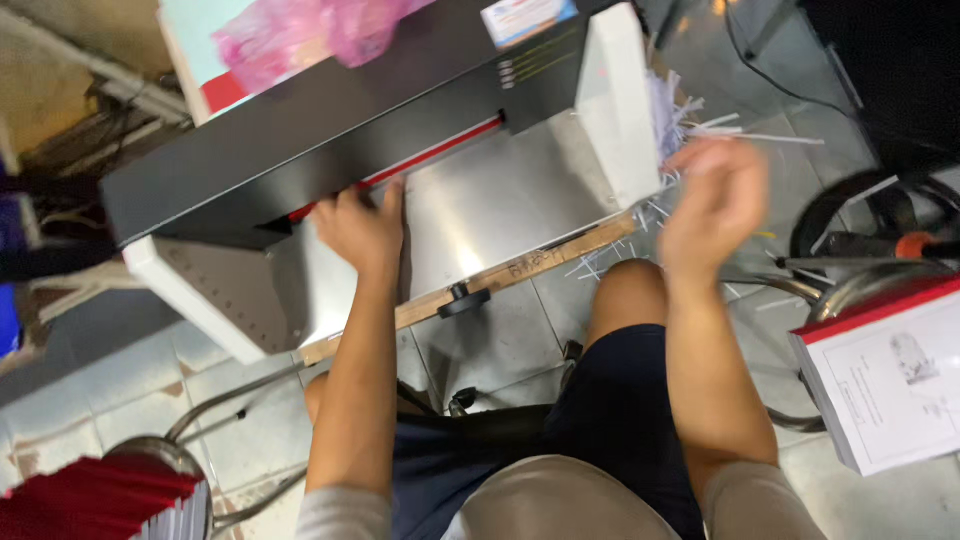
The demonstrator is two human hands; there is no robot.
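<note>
**Q:** Report the left side first.

**A:** A red-edged stack of booklets [95, 497] sits at the lower left. My left hand [362, 228] lies flat on the steel bed [500, 205] of the paper cutter [300, 130], fingers spread, tips at the red cutting line [430, 155] under the black housing. It pinches nothing.

**Q:** Centre?

**A:** A wooden strip [520, 270] runs along the bed's front edge, with a black knob [462, 298] on it. My bare knee [625, 290] is just below.

**Q:** Right side?

**A:** My right hand [715, 205] is raised beside the white side guard [615, 100], near the paper trimmings [675, 110]. It is blurred; I cannot tell its grip. A printed stack with a red spine [885, 375] stands at far right.
</note>
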